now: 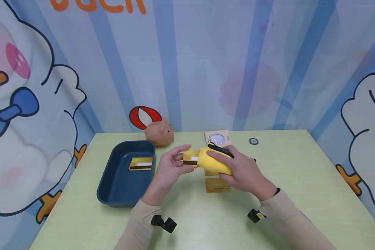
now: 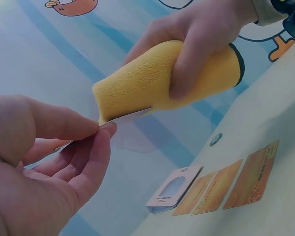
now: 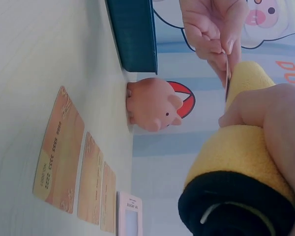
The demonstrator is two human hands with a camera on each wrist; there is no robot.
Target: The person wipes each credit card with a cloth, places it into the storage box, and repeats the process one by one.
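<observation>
Fingers [image 2: 88,162] of the left hand [image 1: 168,168] pinch one short end of a gold card [image 1: 190,159], thumb on top and fingertips beneath, holding it level above the middle of the surface [image 1: 300,194]. The right hand [image 1: 242,172] has its fingers curled round a folded yellow cloth [image 1: 214,161] with a black trim, and the cloth is wrapped over the other end of that card, so both hands meet on it in the air.

Below the hands, toward the near edge, one gold card [image 1: 218,185] lies flat on the surface. The wrist views show it as the first of three gold cards [image 2: 226,187] laid in a row, just beside one another, with a small white card sleeve [image 2: 173,190] at the far end of the row.

To the left sits a dark blue tray [image 1: 112,187], and a single gold card with a black stripe [image 1: 140,163] lies inside it. Judging from this, one card looks finished and set in the tray, one is under the cloth now, and the three on the surface appear yet to be wiped.

Near the far edge a pink toy pig [image 1: 159,132] stands just behind the tray, and a small dark round disc [image 1: 253,141] lies well off to the right.
</observation>
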